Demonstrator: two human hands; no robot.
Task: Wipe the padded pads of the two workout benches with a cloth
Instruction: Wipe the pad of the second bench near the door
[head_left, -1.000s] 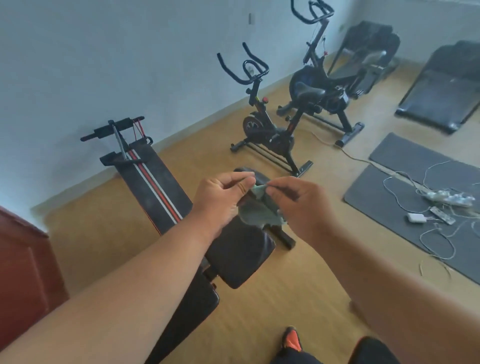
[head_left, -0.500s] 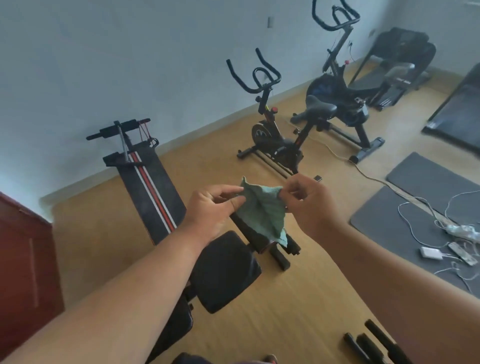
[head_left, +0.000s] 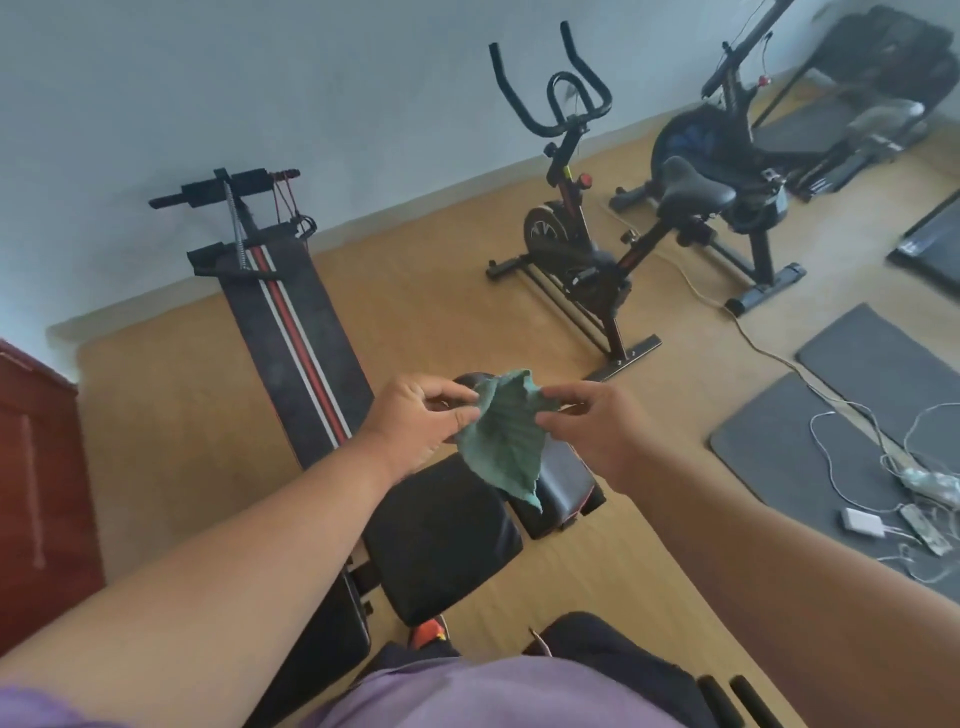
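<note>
I hold a green cloth (head_left: 503, 436) stretched between both hands at chest height. My left hand (head_left: 421, 423) pinches its left top edge, and my right hand (head_left: 592, 423) pinches its right edge. The cloth hangs down in a point. Directly below it stands a black bench with a square padded seat (head_left: 441, 535) and a smaller pad (head_left: 563, 491) beyond. A second, long sit-up bench (head_left: 296, 343) with red and white stripes slopes away toward the wall on the left.
Two exercise bikes (head_left: 582, 244) (head_left: 722, 176) stand ahead on the wooden floor. Grey mats (head_left: 810, 441) with a power strip and cables (head_left: 919, 488) lie to the right. Treadmills (head_left: 852, 109) stand at the far right, and a red-brown cabinet (head_left: 41, 493) is at the left.
The cloth has opened out from a bunched wad to a spread sheet between my hands. The view has tilted down, so my purple shirt and legs now show.
</note>
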